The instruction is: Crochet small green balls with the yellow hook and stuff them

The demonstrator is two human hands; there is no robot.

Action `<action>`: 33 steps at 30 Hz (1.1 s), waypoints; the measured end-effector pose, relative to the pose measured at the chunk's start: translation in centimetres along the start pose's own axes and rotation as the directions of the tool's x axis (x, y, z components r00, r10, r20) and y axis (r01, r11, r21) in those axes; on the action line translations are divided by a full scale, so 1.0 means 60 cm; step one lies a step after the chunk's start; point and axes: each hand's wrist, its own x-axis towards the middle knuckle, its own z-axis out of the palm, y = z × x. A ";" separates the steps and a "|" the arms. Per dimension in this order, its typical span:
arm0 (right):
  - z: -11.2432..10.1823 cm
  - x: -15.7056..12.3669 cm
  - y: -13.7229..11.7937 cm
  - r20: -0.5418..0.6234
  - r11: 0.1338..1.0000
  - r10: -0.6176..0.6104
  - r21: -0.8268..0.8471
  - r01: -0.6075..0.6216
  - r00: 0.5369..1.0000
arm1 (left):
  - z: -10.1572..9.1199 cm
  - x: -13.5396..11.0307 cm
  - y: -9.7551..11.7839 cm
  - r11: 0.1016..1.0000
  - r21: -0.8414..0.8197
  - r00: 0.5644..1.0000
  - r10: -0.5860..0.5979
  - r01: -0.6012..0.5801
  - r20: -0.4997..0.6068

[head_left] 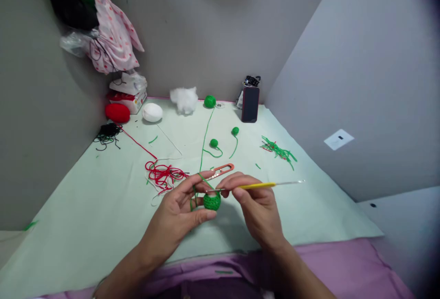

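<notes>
A small green crochet piece (212, 202), cup-shaped, is pinched between the thumb and fingers of my left hand (178, 207). Green yarn loops round that hand's fingers and runs back to a green yarn ball (210, 102) near the wall. My right hand (257, 202) grips a crochet hook (257, 185) by its yellow handle. The hook's left tip is at the upper edge of the green piece, with yarn by it; whether it is inside a stitch I cannot tell. Just beyond my fingers lies a pair of orange-handled thread snips (224, 168), partly hidden.
Two small green balls (213, 143) with tails lie mid-table. Tangled red yarn (165, 174) is left, green scraps (278, 151) right. Behind are red yarn (117, 113), white yarn (152, 113), white stuffing (184, 101) and an upright phone (250, 105). Walls border the table (309, 207).
</notes>
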 end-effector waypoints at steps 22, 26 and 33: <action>-0.025 0.004 -0.037 0.205 0.961 -0.019 -0.267 0.075 0.978 | -0.008 -0.009 0.013 0.984 0.174 0.999 -0.042 0.045 -0.017; -0.024 0.003 -0.035 0.236 0.952 -0.065 -0.276 0.131 0.970 | -0.007 -0.010 0.016 0.981 0.195 0.999 -0.013 0.018 -0.031; -0.018 0.002 -0.032 0.186 0.987 -0.025 -0.149 0.053 0.982 | -0.004 -0.012 0.022 0.944 0.320 0.994 0.100 -0.083 -0.037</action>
